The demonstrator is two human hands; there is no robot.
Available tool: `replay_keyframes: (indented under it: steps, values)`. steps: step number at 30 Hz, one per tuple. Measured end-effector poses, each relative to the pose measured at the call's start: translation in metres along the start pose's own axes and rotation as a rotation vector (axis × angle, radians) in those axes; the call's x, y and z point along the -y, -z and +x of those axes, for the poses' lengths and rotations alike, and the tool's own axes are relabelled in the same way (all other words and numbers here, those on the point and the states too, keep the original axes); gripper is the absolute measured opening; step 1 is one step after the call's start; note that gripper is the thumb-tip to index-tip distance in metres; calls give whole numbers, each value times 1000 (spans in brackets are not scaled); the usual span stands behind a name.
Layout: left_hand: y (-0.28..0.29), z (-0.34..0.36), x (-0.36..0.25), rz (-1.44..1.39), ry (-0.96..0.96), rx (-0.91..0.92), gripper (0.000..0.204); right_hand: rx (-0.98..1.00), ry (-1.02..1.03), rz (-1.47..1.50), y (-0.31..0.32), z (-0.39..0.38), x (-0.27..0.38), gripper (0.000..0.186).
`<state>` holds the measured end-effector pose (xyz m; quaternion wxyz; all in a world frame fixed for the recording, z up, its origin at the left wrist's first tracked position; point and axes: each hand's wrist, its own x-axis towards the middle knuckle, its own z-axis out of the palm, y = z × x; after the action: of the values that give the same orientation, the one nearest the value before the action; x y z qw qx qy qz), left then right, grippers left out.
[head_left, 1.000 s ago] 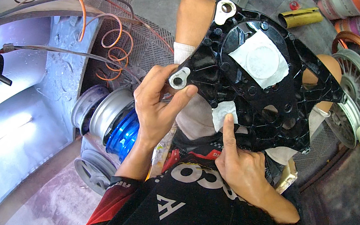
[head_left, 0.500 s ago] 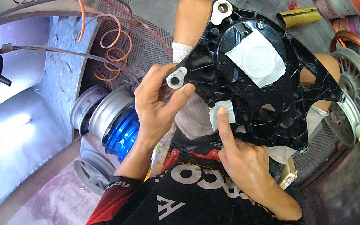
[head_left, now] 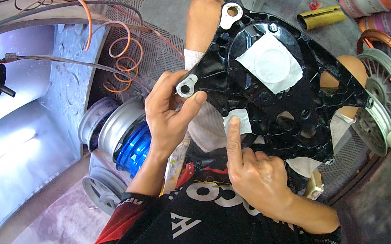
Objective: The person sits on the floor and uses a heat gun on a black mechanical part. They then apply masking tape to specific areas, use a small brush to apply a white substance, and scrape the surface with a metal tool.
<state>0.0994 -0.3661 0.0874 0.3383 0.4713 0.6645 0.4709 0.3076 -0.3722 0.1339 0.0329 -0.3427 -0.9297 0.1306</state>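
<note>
A large glossy black cast metal part (head_left: 266, 103), ribbed and pierced with holes, lies tilted across my lap. Two bare-metal lugs show at its left side, one at the top (head_left: 231, 15) and one lower down (head_left: 187, 86). My left hand (head_left: 169, 110) is closed on the part's edge, fingers and thumb around the lower lug. A big white masking patch (head_left: 271, 63) with a round outline sits on the upper face. My right hand (head_left: 264, 177) presses its stretched index finger onto a smaller white patch (head_left: 245, 121) at the lower edge; its other fingers are curled.
To the left are wheel rims, one silver (head_left: 120, 125) and one blue (head_left: 135, 149), beside a brightly lit metal booth (head_left: 1, 141). An orange coiled hose (head_left: 126, 58) hangs above them. Spoked wheels (head_left: 382, 86) and a yellow tube (head_left: 321, 17) stand at the right.
The black part has shifted slightly left in view, with both hands along. My right index finger still presses the small patch, and the right forearm now lies flatter.
</note>
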Motion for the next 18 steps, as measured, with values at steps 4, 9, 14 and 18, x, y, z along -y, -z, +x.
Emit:
replay_keyframes:
  steps: [4,9,14,18]
  values:
    - [-3,-1,-7,-57,67,-30,33,-1,2,52,-6,-2,-1,78]
    - [0,-1,-3,-56,71,-37,32,-14,39,19,-7,-3,-5,77]
    - [-1,-4,1,-92,57,-36,30,13,33,40,-6,-6,-3,79]
    - [8,-8,4,-26,21,-41,32,19,41,160,-8,-16,-11,79]
